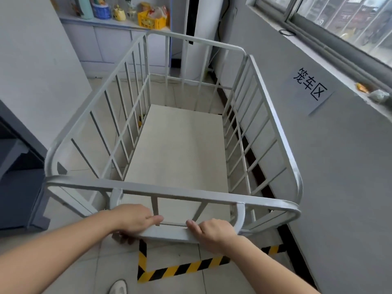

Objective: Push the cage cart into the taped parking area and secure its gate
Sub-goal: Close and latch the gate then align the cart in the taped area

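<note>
A white metal cage cart [192, 42] with barred sides and a pale flat floor fills the middle of the view, standing alongside the right wall. Its push handle [169, 233] is a flat white bar at the near end. My left hand [132, 220] grips the handle's left part and my right hand [212, 232] grips its right part, thumbs on top. Yellow-and-black hazard tape [182, 269] marks a corner on the tiled floor just below the handle, and a short strip shows near the wall. The near barred panel [176, 193] spans the cart's end; its latch is not visible.
A paper sign with black characters [310, 87] is stuck on the right wall under a window sill. A dark cabinet [19, 166] stands at the left. A counter with a yellow crate [151, 20] and bottles lies beyond the cart. My white shoe [118, 287] shows at the bottom.
</note>
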